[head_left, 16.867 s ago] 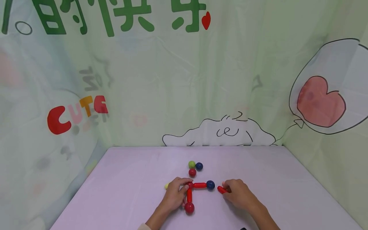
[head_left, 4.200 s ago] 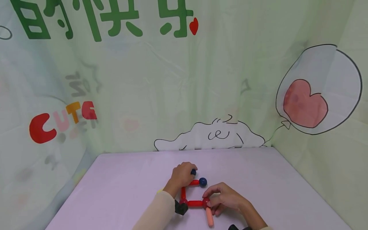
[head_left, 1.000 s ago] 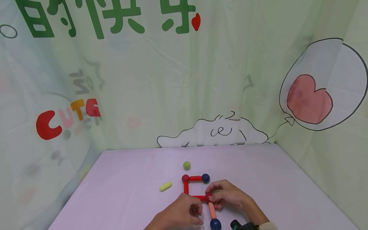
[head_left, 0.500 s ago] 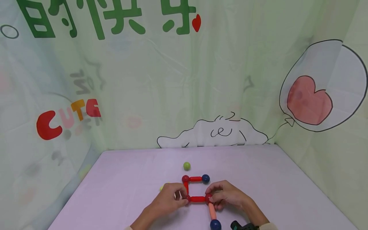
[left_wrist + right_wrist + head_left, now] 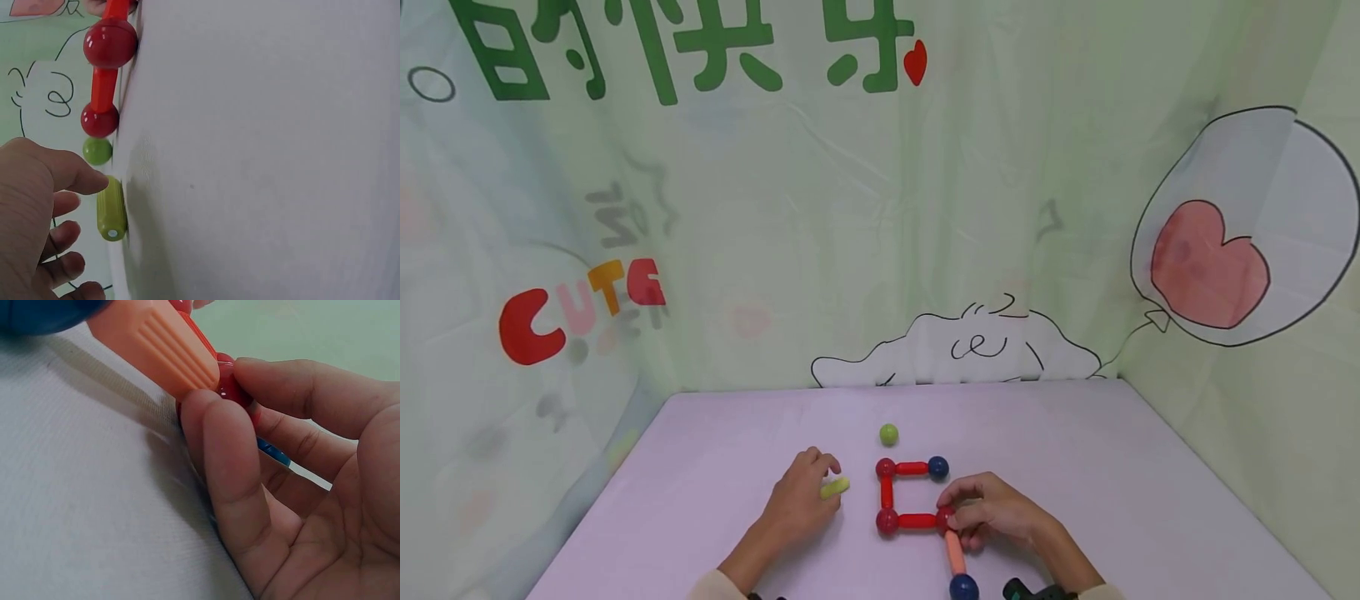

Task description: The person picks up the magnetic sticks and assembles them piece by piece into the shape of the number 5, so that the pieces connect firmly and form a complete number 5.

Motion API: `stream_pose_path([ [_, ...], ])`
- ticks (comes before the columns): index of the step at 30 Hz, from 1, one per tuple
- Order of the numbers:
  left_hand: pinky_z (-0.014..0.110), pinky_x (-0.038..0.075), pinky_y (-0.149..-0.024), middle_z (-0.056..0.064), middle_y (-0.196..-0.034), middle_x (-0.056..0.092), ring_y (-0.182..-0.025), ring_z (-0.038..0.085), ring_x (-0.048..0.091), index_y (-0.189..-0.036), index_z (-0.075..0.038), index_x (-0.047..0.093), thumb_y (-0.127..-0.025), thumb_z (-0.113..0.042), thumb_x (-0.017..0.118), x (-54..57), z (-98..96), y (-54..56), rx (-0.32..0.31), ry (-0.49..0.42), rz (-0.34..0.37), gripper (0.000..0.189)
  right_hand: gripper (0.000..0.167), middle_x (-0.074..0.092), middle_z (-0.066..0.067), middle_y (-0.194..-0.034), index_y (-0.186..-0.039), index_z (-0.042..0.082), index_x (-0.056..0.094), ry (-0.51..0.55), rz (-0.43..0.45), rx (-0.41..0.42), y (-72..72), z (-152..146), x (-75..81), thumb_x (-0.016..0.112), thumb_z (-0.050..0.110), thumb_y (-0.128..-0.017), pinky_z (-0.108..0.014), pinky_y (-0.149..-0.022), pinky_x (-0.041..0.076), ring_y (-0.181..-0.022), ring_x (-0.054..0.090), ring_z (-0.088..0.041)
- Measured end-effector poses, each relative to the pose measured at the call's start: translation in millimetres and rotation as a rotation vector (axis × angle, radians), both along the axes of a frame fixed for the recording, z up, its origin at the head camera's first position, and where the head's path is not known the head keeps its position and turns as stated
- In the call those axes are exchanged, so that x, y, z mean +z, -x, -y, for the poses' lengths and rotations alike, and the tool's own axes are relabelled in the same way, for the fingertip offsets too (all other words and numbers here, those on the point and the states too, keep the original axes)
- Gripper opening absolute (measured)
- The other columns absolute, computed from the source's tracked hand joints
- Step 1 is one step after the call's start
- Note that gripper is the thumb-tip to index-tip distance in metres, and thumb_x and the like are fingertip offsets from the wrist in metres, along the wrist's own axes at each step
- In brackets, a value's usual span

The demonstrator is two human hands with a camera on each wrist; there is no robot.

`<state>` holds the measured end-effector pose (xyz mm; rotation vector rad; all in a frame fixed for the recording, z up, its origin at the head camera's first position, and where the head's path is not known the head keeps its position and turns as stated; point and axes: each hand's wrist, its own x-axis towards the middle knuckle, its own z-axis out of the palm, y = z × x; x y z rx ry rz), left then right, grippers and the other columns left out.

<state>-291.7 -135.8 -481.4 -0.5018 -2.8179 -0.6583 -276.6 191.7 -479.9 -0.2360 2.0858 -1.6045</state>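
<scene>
My left hand [image 5: 801, 496] is around the yellow-green rod [image 5: 835, 487] on the table. In the left wrist view one fingertip overlaps the rod's far end, while the other fingers stand apart from it. My right hand [image 5: 1000, 512] pinches a red ball [image 5: 945, 519] at a corner of a ball-and-rod figure. From that ball a salmon rod [image 5: 955, 552] runs toward the near edge, ending in a blue ball [image 5: 964, 587]. A red rod [image 5: 917, 521] links it to another red ball [image 5: 887, 522]. Beyond, a red rod [image 5: 887, 492] leads to the far red ball [image 5: 886, 468].
From the far red ball another red rod [image 5: 912, 468] reaches a blue ball [image 5: 937, 467]. A loose green ball [image 5: 889, 434] lies behind the figure. The pale table [image 5: 737, 433] meets a printed curtain [image 5: 737, 250] at the back.
Over the last second my left hand has moved from the figure's near side leftward to the yellow-green rod. My right hand stays at its red ball. Earlier, the salmon rod gained its blue ball.
</scene>
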Motion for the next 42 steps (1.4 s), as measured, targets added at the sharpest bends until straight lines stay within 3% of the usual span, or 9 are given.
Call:
stream_pose_path([
  [4, 0.035, 0.050, -0.073, -0.004, -0.100, 0.056, -0.092, 0.013, 0.052, -0.107, -0.017, 0.068, -0.081, -0.022, 0.078, -4.7, 7.7, 5.8, 0.011, 0.002, 0.061, 0.028, 0.029, 0.072, -0.011, -0.099, -0.117, 0.000, 0.070, 0.008, 0.004, 0.001, 0.1, 1, -0.7, 0.068, 0.009, -0.090, -0.027, -0.062, 0.058, -0.064, 0.069, -0.017],
  [10, 0.036, 0.051, -0.071, -0.005, -0.087, 0.060, -0.081, 0.011, 0.055, -0.099, -0.011, 0.073, -0.085, -0.020, 0.080, -7.2, 10.2, 9.2, 0.013, -0.031, 0.168, 0.018, 0.029, 0.073, -0.011, -0.099, -0.118, 0.000, 0.070, 0.017, 0.008, 0.001, -0.7, 2, -0.7, 0.068, 0.008, -0.090, -0.027, -0.062, 0.058, -0.064, 0.069, -0.017],
  [19, 0.035, 0.052, -0.071, -0.004, -0.086, 0.063, -0.078, 0.011, 0.057, -0.096, -0.008, 0.073, -0.083, -0.014, 0.079, -4.3, 4.8, 5.9, -0.007, -0.128, 0.173, 0.015, 0.027, 0.072, -0.011, -0.100, -0.117, 0.001, 0.070, 0.025, 0.003, 0.004, 1.7, -1, -0.1, 0.069, 0.008, -0.090, -0.027, -0.062, 0.058, -0.065, 0.069, -0.017],
  [25, 0.026, 0.046, -0.064, -0.004, -0.081, 0.061, -0.073, 0.011, 0.053, -0.091, -0.009, 0.072, -0.082, -0.009, 0.080, 4.9, -4.4, -0.9, -0.059, -0.231, 0.144, 0.013, 0.028, 0.072, -0.010, -0.100, -0.118, 0.000, 0.069, 0.018, -0.009, -0.001, 1.7, -1, -0.3, 0.068, 0.008, -0.091, -0.028, -0.063, 0.058, -0.066, 0.069, -0.018],
  [34, 0.024, 0.048, -0.064, -0.002, -0.085, 0.059, -0.076, 0.016, 0.054, -0.094, -0.009, 0.072, -0.081, -0.009, 0.082, 27.7, -27.1, -19.8, -0.092, -0.341, 0.227, 0.016, 0.028, 0.071, -0.010, -0.100, -0.118, 0.001, 0.070, 0.006, -0.014, -0.003, 1.4, -2, 1.4, 0.068, 0.009, -0.091, -0.029, -0.063, 0.059, -0.066, 0.069, -0.018],
  [42, 0.023, 0.048, -0.063, -0.004, -0.085, 0.060, -0.074, 0.015, 0.054, -0.092, -0.013, 0.075, -0.079, -0.007, 0.084, 33.5, -46.9, -41.1, -0.180, -0.376, 0.286, 0.017, 0.028, 0.071, -0.010, -0.100, -0.117, 0.000, 0.070, 0.013, -0.019, 0.001, -2.5, -1, 1.6, 0.069, 0.009, -0.090, -0.028, -0.063, 0.058, -0.065, 0.068, -0.017],
])
